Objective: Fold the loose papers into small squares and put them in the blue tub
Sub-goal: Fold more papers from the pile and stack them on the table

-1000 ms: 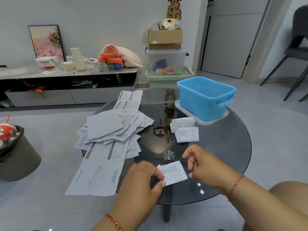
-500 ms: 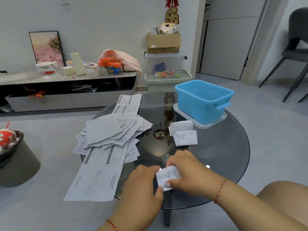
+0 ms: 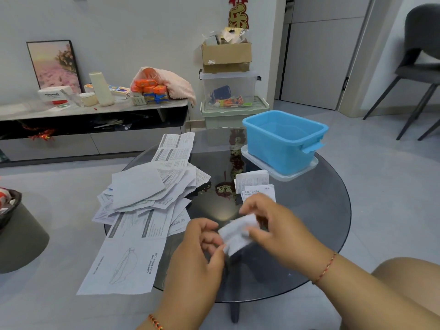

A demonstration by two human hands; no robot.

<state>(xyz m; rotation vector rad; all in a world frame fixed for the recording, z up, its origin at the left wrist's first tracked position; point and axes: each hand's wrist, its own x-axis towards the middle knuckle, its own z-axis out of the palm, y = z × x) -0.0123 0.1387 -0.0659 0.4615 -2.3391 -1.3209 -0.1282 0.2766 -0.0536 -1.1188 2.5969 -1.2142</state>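
A small folded white paper (image 3: 238,232) is held above the near part of the round dark glass table (image 3: 316,222). My left hand (image 3: 200,253) pinches its lower left corner. My right hand (image 3: 276,225) grips its right side, fingers curled over it. The paper is blurred. A heap of loose printed papers (image 3: 147,194) lies on the table's left, with a long instruction sheet (image 3: 123,263) hanging over the near edge. Two folded papers (image 3: 254,184) lie behind my right hand. The blue tub (image 3: 283,141) stands on a clear lid (image 3: 295,172) at the table's far right; it looks empty.
A low cabinet (image 3: 95,125) with clutter runs along the far wall. Stacked storage boxes (image 3: 228,91) stand behind the table. A dark stool (image 3: 19,236) sits on the left, a grey chair (image 3: 421,67) at the far right. My knee (image 3: 404,277) is at the lower right.
My right hand came in and closed on the paper's right side. Both hands with the paper moved up and away from the table's near edge.
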